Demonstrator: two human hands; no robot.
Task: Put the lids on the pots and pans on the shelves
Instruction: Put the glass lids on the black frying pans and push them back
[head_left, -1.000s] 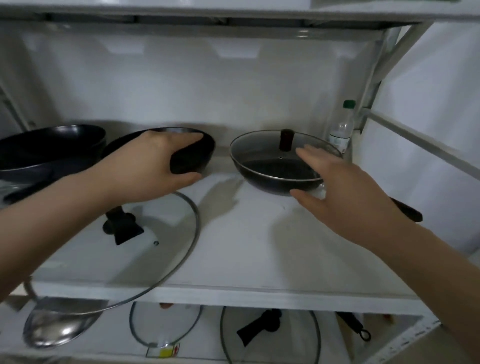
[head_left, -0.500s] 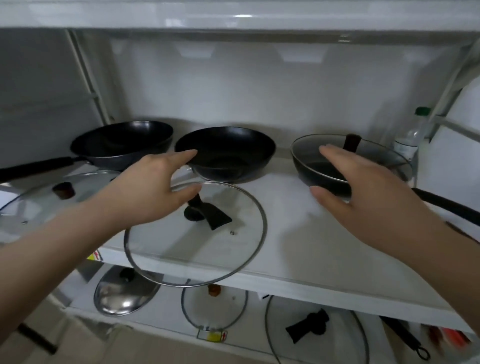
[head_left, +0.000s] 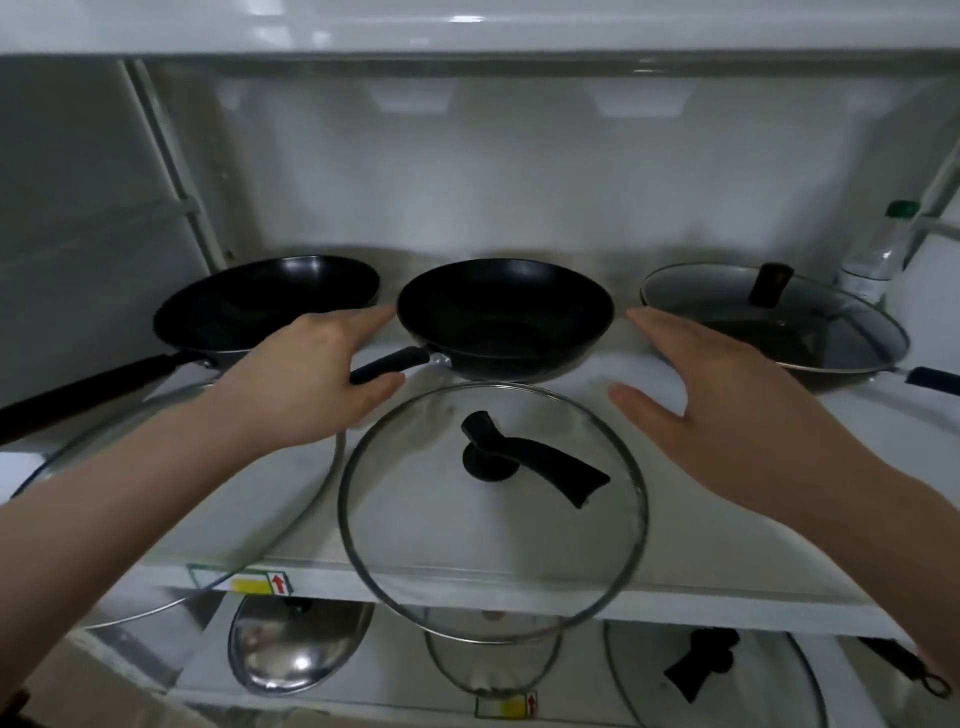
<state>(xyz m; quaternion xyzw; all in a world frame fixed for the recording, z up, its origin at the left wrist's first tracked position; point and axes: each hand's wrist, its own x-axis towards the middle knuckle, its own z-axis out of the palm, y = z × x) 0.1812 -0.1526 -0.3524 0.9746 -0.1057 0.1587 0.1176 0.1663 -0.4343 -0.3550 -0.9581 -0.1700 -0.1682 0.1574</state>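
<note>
White shelf (head_left: 727, 566) carries three black pans along its back edge; the rightmost pan (head_left: 831, 358) is already lidded. Round glass lid with black handle (head_left: 493, 514) overhangs the front edge, before the uncovered middle black wok (head_left: 506, 317). Left hand (head_left: 306, 384) and right hand (head_left: 727, 395) flank the wok, fingers spread wide, holding nothing.

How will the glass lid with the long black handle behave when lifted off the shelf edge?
The glass lid is probably rigid and breakable: clear pane, thin metal rim. Its front overhangs the shelf, so pressing down there may tip it. The offset black handle likely lets it tilt unless gripped at the base.
</note>
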